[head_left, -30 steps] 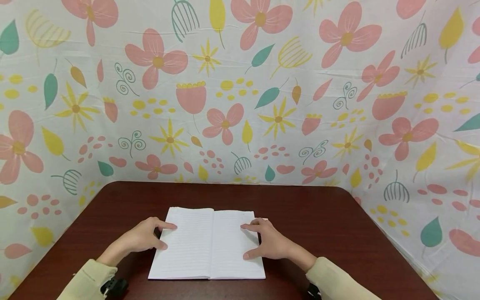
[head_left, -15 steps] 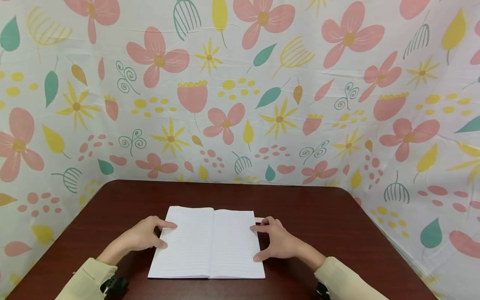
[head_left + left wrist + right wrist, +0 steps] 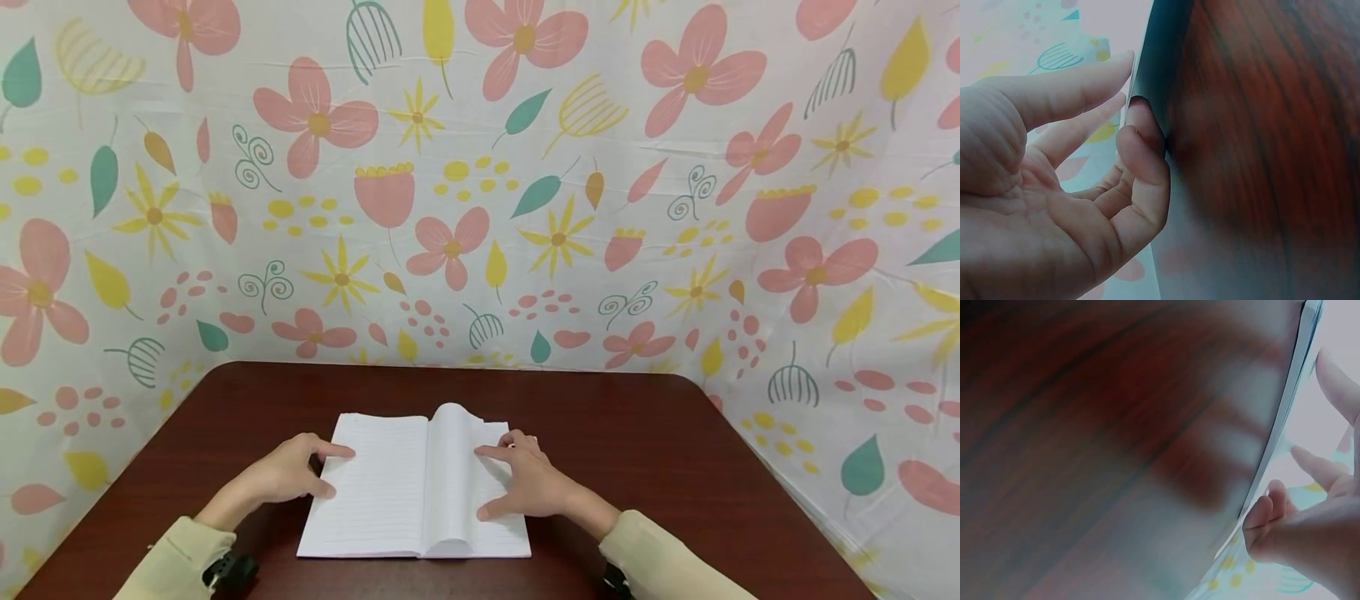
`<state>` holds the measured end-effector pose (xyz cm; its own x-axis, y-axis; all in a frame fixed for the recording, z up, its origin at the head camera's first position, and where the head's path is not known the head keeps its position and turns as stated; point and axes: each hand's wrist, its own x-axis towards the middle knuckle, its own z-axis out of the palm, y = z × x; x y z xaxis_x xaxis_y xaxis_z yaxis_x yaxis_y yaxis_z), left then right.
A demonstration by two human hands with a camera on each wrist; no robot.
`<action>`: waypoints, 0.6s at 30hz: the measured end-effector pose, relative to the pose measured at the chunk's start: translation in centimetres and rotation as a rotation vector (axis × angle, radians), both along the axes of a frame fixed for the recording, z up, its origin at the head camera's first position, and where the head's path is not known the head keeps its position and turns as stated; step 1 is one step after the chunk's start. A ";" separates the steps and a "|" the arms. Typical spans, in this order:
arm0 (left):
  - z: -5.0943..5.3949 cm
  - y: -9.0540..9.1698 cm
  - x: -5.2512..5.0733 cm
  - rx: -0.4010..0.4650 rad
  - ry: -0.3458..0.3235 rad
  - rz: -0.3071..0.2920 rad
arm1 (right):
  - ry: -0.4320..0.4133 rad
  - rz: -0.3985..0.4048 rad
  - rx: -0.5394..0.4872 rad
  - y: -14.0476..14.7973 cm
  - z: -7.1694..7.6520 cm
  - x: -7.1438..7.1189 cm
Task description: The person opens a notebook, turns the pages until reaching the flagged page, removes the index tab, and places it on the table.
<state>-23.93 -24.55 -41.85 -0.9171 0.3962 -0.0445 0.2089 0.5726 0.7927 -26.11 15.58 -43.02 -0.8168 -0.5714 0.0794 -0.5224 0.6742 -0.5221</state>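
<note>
An open lined notebook [image 3: 378,500] lies on the dark wooden table. One right-hand page [image 3: 450,475] bulges up into a tall curl beside the spine. My left hand [image 3: 281,471] rests at the notebook's left edge; thumb and index fingertip press the left page, while the other fingers [image 3: 1141,175] bend beside the edge. My right hand [image 3: 536,483] reaches over the right edge, thumb and index stretched toward the curled page; whether their tips touch it is unclear. Its remaining fingers [image 3: 1260,519] are bent near the edge.
A small pale pink strip [image 3: 533,441] shows beside the right hand, mostly hidden. Behind the table [image 3: 615,417] hangs a floral-printed cloth [image 3: 480,250], which also runs along both sides. Each sleeve has a dark wrist device [image 3: 228,573] below it.
My right hand first slid right to the page's edge, then moved back left. The right page, flat before, now bulges up near the spine. My left hand stayed put.
</note>
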 end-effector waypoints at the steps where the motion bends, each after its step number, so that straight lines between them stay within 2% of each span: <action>1: 0.0 0.0 0.0 -0.003 0.001 0.000 | 0.012 -0.005 0.001 -0.3 0.0 0.0; 8: -0.1 0.1 -0.1 -0.011 0.007 0.007 | 0.075 -0.082 0.059 -2.3 0.2 0.0; 13: -0.1 0.0 -0.1 -0.005 0.011 0.002 | 0.055 -0.156 0.103 -3.6 0.3 0.0; 18: -0.2 0.0 -0.2 -0.002 0.007 0.002 | 0.015 -0.234 0.057 -4.7 0.4 0.0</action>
<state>-24.13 -24.57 -42.01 -0.9180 0.3946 -0.0387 0.2138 0.5749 0.7898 -26.07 10.89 -42.61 -0.9265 -0.3706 0.0657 -0.3559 0.8057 -0.4735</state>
